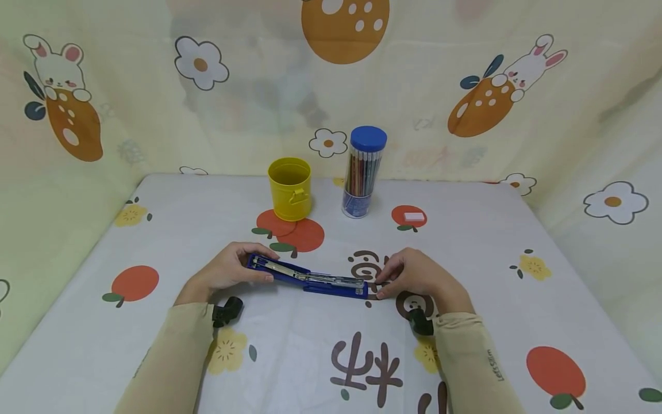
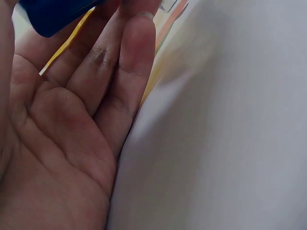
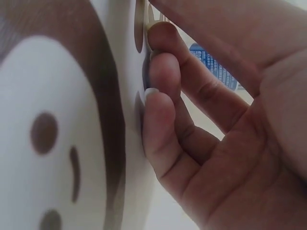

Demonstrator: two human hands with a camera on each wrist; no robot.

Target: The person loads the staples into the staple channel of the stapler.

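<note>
A blue stapler [image 1: 310, 278] lies unfolded across the middle of the table, its two halves spread in a shallow bend and the metal channel facing up. My left hand [image 1: 239, 267] grips its left end, thumb in front and fingers behind. In the left wrist view, a blue end of the stapler [image 2: 53, 17] shows above the curved fingers. My right hand [image 1: 416, 275] is just off the stapler's right end, thumb and forefinger parted. In the right wrist view, the fingertips [image 3: 160, 108] of that hand rest by the cloth, loosely bent.
A yellow bucket [image 1: 291, 192] stands behind the stapler. Right of it is a clear tube of pencils [image 1: 362, 172] with a blue lid. A small pale block [image 1: 414, 217] lies farther right. The printed cloth [image 1: 289, 356] covers the table, and a patterned curtain [image 1: 258, 115] hangs behind.
</note>
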